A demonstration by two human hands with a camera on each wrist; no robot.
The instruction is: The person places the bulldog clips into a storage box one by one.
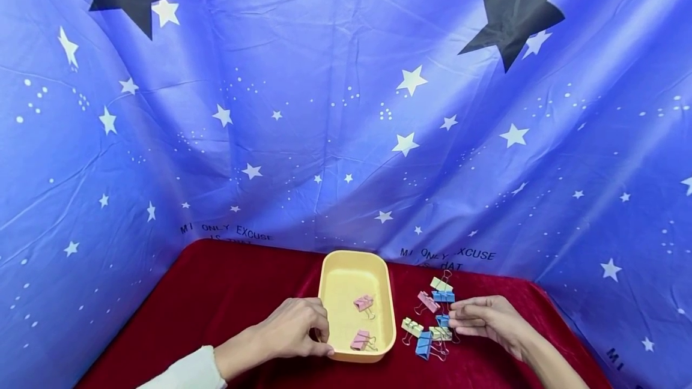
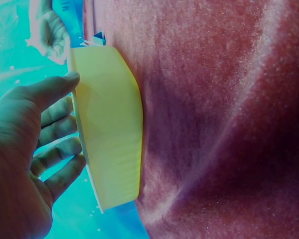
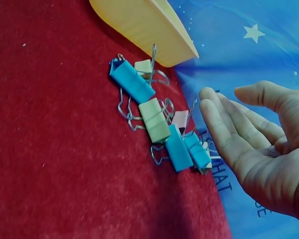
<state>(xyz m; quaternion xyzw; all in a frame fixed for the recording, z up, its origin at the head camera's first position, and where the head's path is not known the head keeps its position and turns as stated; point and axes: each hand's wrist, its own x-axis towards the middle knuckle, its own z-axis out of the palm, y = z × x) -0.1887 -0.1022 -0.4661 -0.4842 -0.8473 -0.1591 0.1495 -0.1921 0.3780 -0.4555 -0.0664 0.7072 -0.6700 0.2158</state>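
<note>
My left hand (image 1: 294,326) is at the near left corner of a yellow plastic tray (image 1: 391,323). In the left wrist view its thumb (image 2: 60,88) lies at the tray's rim and the other fingertips go behind it, holding the edge. Two pink binder clips (image 1: 363,303) lie inside the tray. To its right is a loose group of blue, yellow and pink binder clips, among them a blue binder clip (image 3: 132,82) and a yellow binder clip (image 3: 154,119). My right hand (image 1: 489,323) hovers at the group's right side, fingers extended and holding nothing.
A dark red velvet cloth (image 1: 243,275) covers the table. Behind and beside it hangs a blue curtain (image 1: 303,137) with stars. One pink binder clip (image 1: 428,301) and a yellow one (image 1: 441,284) lie at the group's far side.
</note>
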